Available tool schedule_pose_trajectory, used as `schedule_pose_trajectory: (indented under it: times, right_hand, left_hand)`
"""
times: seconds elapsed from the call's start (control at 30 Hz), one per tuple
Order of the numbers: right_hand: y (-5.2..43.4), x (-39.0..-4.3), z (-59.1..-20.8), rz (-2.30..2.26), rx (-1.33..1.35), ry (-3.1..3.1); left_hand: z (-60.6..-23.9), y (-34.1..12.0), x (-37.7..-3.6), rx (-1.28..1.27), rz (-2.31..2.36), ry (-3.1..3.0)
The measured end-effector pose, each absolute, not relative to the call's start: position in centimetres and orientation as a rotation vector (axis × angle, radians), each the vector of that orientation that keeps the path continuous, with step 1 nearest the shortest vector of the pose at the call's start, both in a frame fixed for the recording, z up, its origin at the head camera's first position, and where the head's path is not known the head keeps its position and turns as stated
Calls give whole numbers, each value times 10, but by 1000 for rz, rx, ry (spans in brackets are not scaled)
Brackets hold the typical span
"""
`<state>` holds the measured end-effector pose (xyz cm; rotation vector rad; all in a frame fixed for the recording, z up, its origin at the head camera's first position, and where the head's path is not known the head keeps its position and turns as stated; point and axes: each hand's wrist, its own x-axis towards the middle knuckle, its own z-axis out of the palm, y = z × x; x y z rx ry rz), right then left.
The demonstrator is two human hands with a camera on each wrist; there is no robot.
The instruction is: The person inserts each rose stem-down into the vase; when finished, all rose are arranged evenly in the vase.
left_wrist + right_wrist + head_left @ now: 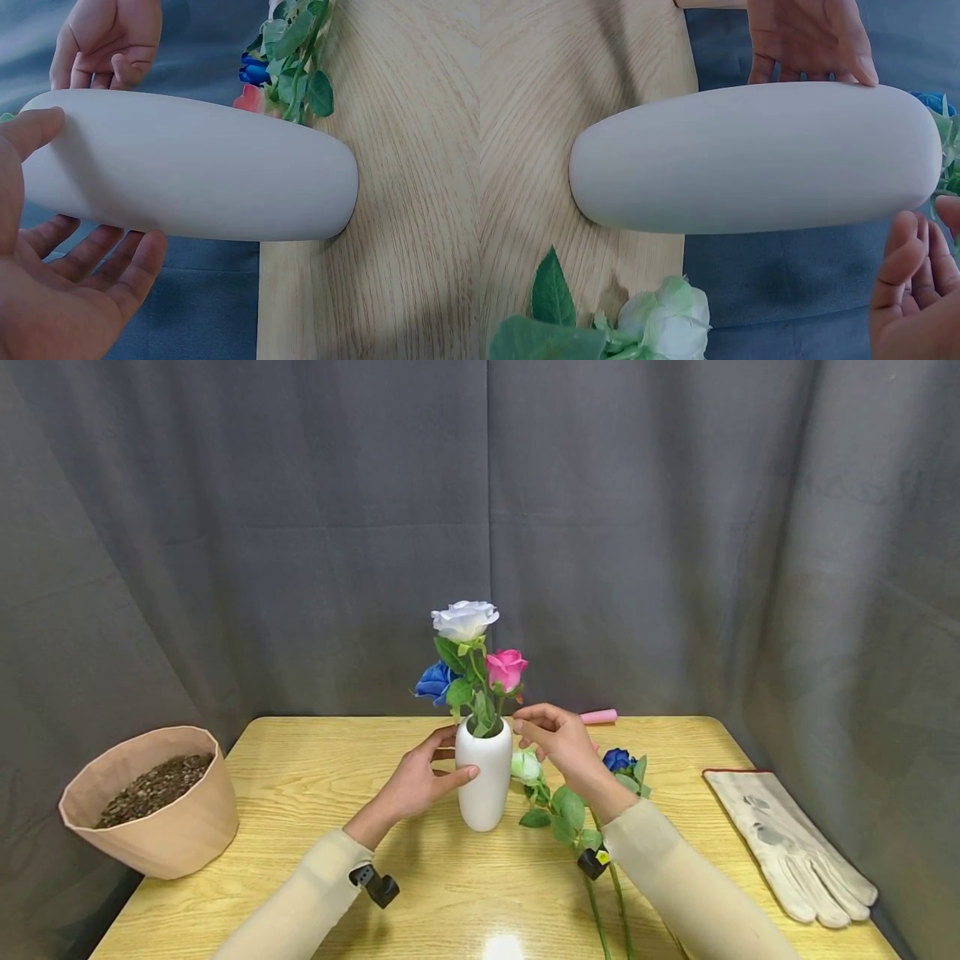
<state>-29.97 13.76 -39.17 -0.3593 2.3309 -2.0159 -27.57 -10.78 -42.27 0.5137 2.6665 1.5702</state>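
Note:
A white vase [483, 785] stands upright on the table, holding a white rose [465, 621], a pink rose [506, 669] and a blue rose [437, 682]. My left hand [427, 781] holds the vase from its left side, thumb across the front and fingers behind. On the other side, my right hand [558, 739] is beside the rim with its fingers loosely bent; nothing shows in its grasp. In the right wrist view its fingertips [907, 225] are close to the vase's mouth; whether they touch it is unclear. The stems inside the vase are hidden.
Loose flowers lie under and beside the right forearm, among them a pale green-white rose [527, 766] and a dark blue rose [618, 760]. A pink handle [598, 717] lies behind. Work gloves [787, 847] rest at right; a soil-filled fabric pot [168, 843] stands at left.

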Motion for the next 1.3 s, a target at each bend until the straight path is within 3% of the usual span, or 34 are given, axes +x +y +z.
schedule_pose_trajectory:
  times: [0.57,0.93,1.3]
  right_hand:
    - [168,-290,-396,-1920,-338,2307]
    - [194,-287,-406,-1920,-469,2339]
    - [213,-281,-412,-1869,-369,2393]
  left_hand:
    - [-422,-108,-275,495,1544,2675]
    - [-421,-109,-275,506,1551,2677]
    - [-423,-109,-275,503,1551,2665]
